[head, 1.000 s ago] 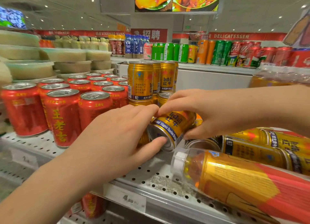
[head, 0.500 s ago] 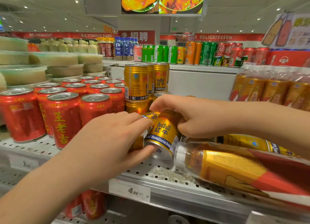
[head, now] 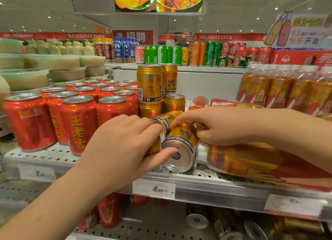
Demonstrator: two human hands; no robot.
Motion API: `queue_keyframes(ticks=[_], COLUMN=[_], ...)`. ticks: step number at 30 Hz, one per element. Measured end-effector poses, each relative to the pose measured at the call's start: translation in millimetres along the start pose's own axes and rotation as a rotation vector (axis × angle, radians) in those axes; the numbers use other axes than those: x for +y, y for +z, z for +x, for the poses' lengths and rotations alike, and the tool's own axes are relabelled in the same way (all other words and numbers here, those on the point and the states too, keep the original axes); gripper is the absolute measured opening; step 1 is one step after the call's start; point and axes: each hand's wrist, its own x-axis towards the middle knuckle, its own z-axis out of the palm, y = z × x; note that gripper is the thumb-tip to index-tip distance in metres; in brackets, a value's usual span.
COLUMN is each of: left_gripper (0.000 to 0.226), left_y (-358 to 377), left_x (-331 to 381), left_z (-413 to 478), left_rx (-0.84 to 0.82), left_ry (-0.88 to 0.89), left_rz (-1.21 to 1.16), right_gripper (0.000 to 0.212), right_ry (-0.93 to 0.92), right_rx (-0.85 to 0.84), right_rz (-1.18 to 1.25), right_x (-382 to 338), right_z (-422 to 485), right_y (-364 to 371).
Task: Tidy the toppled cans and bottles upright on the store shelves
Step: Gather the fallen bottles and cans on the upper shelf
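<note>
A gold Red Bull can [head: 181, 146] lies tilted on the metal shelf [head: 215, 186], its silver base facing me. My right hand [head: 221, 126] grips its far end from the right. My left hand [head: 122, 150] presses its thumb on that base, and its fingers curl over a second tilted gold can [head: 168, 118] just behind. A large toppled gold-and-red bottle [head: 251, 160] lies to the right, its white cap against the front can. Another toppled bottle [head: 226, 103] lies behind my right hand.
Upright red cans [head: 77, 121] fill the shelf's left side. Stacked gold cans [head: 149, 83] stand behind my hands. Upright gold bottles [head: 278, 89] line the right. A price tag [head: 153, 188] hangs on the shelf edge. Toppled cans [head: 197, 220] lie on the shelf below.
Both hands have kept hold while the front gold can swung down and turned its base toward me. My head view has shifted, showing more of the upright bottles at right.
</note>
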Motion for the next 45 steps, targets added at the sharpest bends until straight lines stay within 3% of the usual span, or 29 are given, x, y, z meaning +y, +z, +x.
queue_keyframes(ticks=[3, 8, 13, 16, 20, 24, 32, 36, 41, 45], left_gripper=[0.056, 0.059, 0.058, 0.057, 0.056, 0.051, 0.047, 0.051, 0.053, 0.059], left_y=[4.1, 5.6, 3.8, 5.9, 6.4, 4.2, 15.9, 20.1, 21.5, 20.2], left_x=[3.4, 7.8, 12.7, 16.9, 22.4, 45.0, 79.1, 82.0, 82.9, 83.8], left_z=[-8.7, -9.7, -8.7, -7.7, -5.3, 8.3, 19.5, 17.9, 18.0, 18.4], left_rx=[0.053, 0.03, 0.052, 0.05, 0.06, 0.12, 0.052, 0.065, 0.056, 0.009], left_ry=[-0.065, -0.044, -0.054, -0.062, -0.053, -0.072, -0.287, -0.33, -0.33, -0.339], left_rz=[0.045, 0.071, 0.146, 0.186, 0.219, 0.189, 0.073, 0.105, 0.138, 0.152], right_gripper=[0.058, 0.037, 0.031, 0.042, 0.074, 0.08, 0.073, 0.07, 0.064, 0.061], right_ry=[0.013, 0.033, 0.043, 0.038, 0.124, 0.088, -0.081, -0.115, -0.093, 0.034], right_rx=[0.016, 0.219, 0.427, 0.46, 0.309, 0.252, 0.3, 0.372, 0.522, 0.613], right_rz=[0.0, -0.07, -0.058, -0.093, -0.222, -0.221, -0.141, 0.023, 0.186, 0.323], right_x=[-4.3, 0.8, 3.5, 11.2, 21.5, 32.6, 47.4, 60.4, 79.1, 110.6], right_z=[-2.0, -15.7, -41.2, -74.2, -111.4, -123.7, -145.0, -159.3, -168.3, -173.9], right_y=[1.5, 4.6, -8.2, -9.5, 8.0, 23.0, 28.1, 22.4, -3.4, -32.4])
